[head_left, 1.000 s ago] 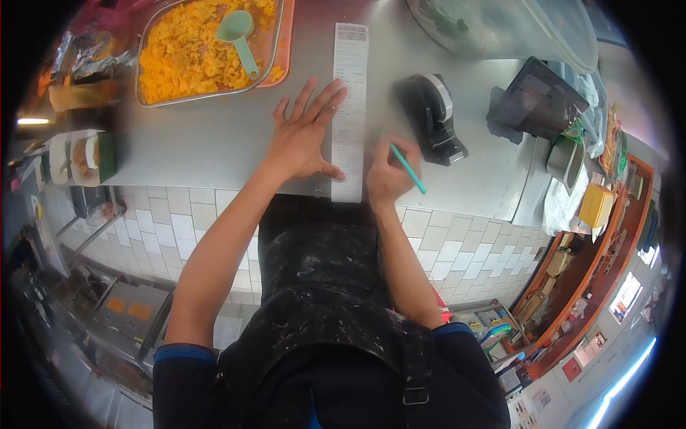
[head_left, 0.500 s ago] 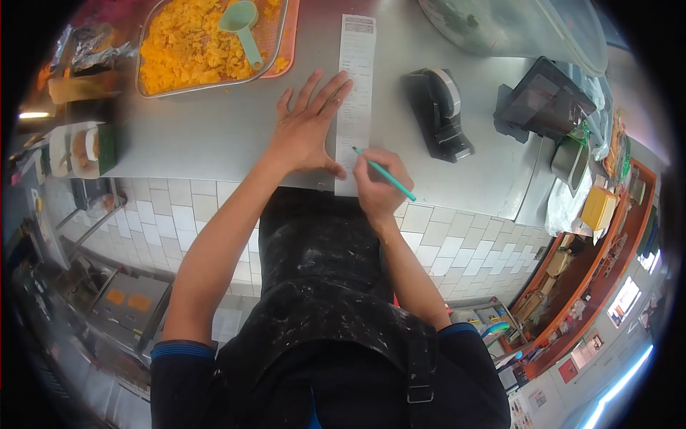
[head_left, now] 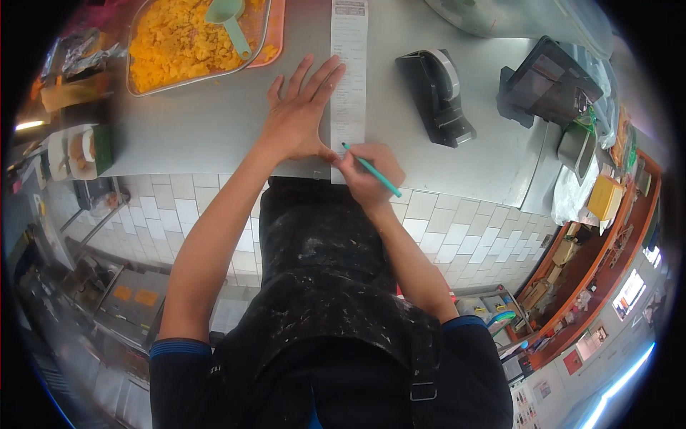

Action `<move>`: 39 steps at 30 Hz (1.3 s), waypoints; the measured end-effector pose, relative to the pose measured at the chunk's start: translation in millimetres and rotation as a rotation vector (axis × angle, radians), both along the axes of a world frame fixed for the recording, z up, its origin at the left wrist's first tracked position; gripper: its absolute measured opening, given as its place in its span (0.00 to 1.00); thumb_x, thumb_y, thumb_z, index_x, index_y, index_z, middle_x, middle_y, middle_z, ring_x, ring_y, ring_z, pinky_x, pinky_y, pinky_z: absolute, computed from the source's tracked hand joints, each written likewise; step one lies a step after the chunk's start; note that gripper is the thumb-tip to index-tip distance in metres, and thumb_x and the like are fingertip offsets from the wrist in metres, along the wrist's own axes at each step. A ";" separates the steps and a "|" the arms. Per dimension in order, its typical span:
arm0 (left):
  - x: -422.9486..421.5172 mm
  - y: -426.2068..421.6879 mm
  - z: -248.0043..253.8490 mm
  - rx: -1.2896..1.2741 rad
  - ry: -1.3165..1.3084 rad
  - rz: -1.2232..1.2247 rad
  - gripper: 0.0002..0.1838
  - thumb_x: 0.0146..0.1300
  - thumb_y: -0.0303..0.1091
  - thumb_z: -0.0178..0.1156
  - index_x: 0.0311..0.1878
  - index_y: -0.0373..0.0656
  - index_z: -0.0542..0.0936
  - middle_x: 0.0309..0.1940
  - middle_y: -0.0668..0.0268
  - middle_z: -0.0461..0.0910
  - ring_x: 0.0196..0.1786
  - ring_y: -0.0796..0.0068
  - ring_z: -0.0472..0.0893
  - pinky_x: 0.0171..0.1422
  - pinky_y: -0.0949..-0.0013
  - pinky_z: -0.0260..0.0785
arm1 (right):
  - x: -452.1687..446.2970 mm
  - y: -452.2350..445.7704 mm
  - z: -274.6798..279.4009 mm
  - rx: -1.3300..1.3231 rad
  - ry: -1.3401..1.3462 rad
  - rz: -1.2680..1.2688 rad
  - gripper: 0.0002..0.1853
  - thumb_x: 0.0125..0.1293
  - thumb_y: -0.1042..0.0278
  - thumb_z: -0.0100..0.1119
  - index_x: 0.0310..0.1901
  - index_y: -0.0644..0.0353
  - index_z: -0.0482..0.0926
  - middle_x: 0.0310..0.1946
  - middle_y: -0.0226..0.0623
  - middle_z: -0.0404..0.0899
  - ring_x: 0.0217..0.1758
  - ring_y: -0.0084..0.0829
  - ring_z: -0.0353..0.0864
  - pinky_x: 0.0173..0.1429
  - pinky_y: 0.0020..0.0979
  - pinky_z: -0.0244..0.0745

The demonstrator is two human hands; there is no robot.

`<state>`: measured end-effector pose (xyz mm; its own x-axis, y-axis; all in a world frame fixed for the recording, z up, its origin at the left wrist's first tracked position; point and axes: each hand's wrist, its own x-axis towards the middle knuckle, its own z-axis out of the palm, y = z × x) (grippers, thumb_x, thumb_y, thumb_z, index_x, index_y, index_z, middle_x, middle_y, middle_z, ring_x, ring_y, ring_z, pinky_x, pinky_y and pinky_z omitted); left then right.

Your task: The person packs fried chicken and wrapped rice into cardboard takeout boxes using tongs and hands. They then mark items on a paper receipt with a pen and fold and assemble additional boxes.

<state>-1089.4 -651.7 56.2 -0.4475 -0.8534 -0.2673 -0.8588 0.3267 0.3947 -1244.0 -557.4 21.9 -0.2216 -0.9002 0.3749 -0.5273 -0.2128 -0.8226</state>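
A long printed paper receipt (head_left: 349,93) lies lengthwise on the steel counter, its near end at the counter's edge. My left hand (head_left: 296,118) rests on the counter with fingers spread, its fingertips and thumb at the receipt's left edge. In my right hand (head_left: 373,174) is a green pen (head_left: 376,174), gripped between the fingers. One end of the pen points up and left over the lower part of the receipt. The right hand's fingers are close to the left thumb, over the paper.
A tray of yellow crumbly food (head_left: 179,43) holds a pale green scoop (head_left: 230,25). Right of the receipt stands a black tape dispenser (head_left: 437,96). Farther right are a dark tablet on a stand (head_left: 550,82) and a metal container (head_left: 577,150). A large clear plastic container (head_left: 514,18) sits behind.
The view has shifted slightly, so the counter items appear a little higher. My right hand has moved a little left, nearer my left thumb, with the pen still in it.
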 end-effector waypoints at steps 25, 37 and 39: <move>0.4 0.7 -0.2 -0.012 -0.020 -0.004 0.80 0.16 0.62 0.81 0.80 0.59 0.48 0.81 0.79 0.43 0.82 0.65 0.39 0.79 0.38 0.36 | 3.0 4.6 -3.8 -0.010 0.025 -0.160 0.12 0.42 0.81 0.69 0.26 0.55 0.77 0.23 0.33 0.77 0.22 0.34 0.76 0.27 0.29 0.71; 0.9 0.8 -1.1 -0.004 0.001 -0.005 0.77 0.21 0.54 0.82 0.80 0.58 0.46 0.81 0.76 0.42 0.82 0.63 0.39 0.79 0.38 0.34 | 7.6 2.5 -5.2 -0.106 0.060 -0.019 0.10 0.41 0.82 0.67 0.26 0.57 0.78 0.20 0.34 0.76 0.21 0.33 0.75 0.25 0.29 0.70; 1.2 0.8 -1.3 -0.003 0.003 -0.004 0.77 0.21 0.53 0.82 0.80 0.58 0.46 0.81 0.76 0.42 0.82 0.63 0.39 0.79 0.38 0.34 | 7.5 2.8 -7.1 -0.112 0.051 -0.016 0.10 0.41 0.82 0.67 0.26 0.57 0.79 0.20 0.34 0.76 0.21 0.33 0.76 0.25 0.29 0.70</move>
